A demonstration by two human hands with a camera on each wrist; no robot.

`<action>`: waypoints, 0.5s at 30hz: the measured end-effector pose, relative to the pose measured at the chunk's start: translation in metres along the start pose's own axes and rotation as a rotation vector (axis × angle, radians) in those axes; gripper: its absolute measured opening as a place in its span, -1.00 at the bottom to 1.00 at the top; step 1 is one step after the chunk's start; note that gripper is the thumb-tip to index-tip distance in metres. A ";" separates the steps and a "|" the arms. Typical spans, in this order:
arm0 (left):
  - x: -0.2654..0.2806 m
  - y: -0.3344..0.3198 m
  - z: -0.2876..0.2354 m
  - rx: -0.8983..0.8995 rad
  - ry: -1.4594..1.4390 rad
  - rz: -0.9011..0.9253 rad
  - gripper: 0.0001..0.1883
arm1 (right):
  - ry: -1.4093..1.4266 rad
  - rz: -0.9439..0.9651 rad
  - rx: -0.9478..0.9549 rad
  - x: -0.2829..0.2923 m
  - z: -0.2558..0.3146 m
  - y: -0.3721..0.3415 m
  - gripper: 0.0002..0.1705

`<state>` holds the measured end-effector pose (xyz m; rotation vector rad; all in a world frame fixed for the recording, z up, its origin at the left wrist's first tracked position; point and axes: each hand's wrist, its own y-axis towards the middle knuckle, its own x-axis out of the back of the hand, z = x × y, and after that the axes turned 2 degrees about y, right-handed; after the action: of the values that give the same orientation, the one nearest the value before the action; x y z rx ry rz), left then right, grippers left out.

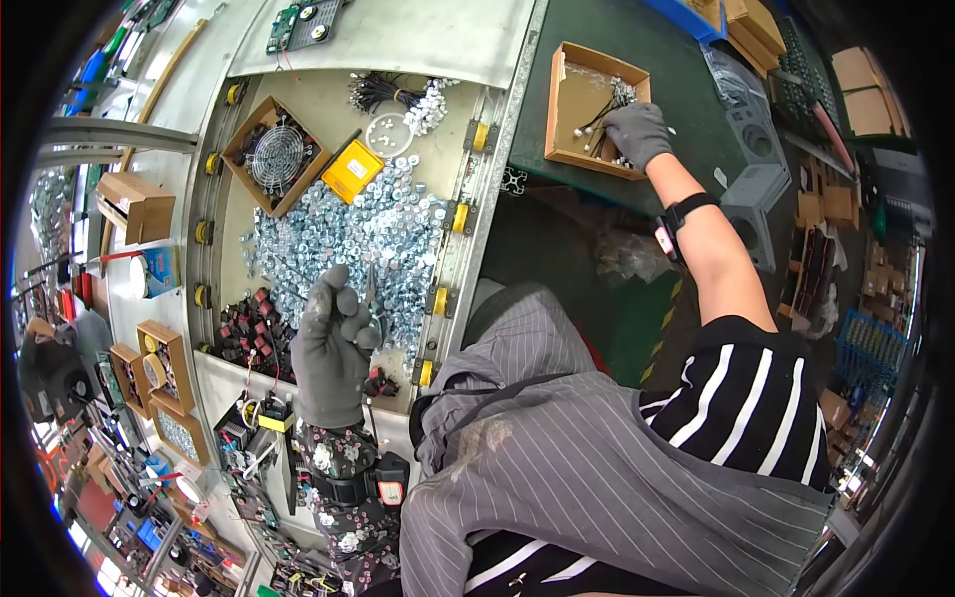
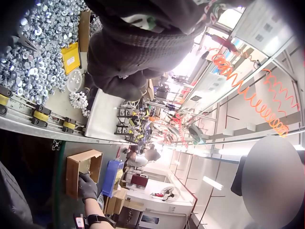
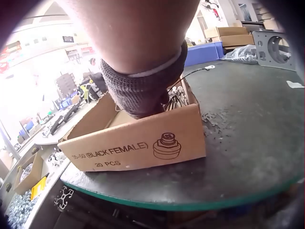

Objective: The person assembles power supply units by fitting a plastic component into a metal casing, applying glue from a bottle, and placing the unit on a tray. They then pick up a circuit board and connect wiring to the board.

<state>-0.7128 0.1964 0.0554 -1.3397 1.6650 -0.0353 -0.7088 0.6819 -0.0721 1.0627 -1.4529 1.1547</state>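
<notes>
My right hand (image 1: 639, 132), in a grey glove, reaches into a shallow cardboard box (image 1: 609, 169). Its curled fingers grip among thin black cables (image 1: 594, 129) with pale ends; the fingertips are mostly hidden. In the right wrist view, one cable (image 3: 190, 75) with a ring terminal sticks out over the box side. My gloved left hand (image 1: 331, 353) hovers over a tray's near end, fingers loosely bent, nothing visible in them. Beside its fingertips, pliers (image 2: 27, 43) lie on a heap of small silvery metal parts (image 1: 398, 214).
The tray also bears a yellow box (image 1: 351, 171), a carton with a fan grille (image 1: 278, 159), dark red-and-black parts (image 1: 254, 333) and bundled black cables (image 1: 378, 93). Rollers line its rails. A blue bin (image 2: 112, 177) and a grey metal bracket (image 1: 751, 204) stand near the cardboard box.
</notes>
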 end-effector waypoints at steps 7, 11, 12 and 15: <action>0.005 -0.002 -0.006 0.000 0.045 -0.066 -0.69 | 0.064 -0.141 0.118 0.032 -0.023 -0.008 -0.81; 0.000 -0.002 -0.009 0.039 0.097 0.023 -0.67 | 0.480 -0.107 0.330 0.079 0.023 0.000 -0.81; -0.008 -0.003 -0.010 0.050 0.131 0.028 -0.67 | 0.501 -0.107 0.357 0.094 0.047 0.003 -0.81; -0.026 -0.005 -0.012 0.000 0.288 -0.052 -0.54 | 0.770 -0.114 0.714 0.144 0.128 0.005 -0.83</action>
<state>-0.7185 0.2082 0.0815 -1.4293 1.8675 -0.2699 -0.7573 0.5477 0.0575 0.9592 -0.3681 1.7943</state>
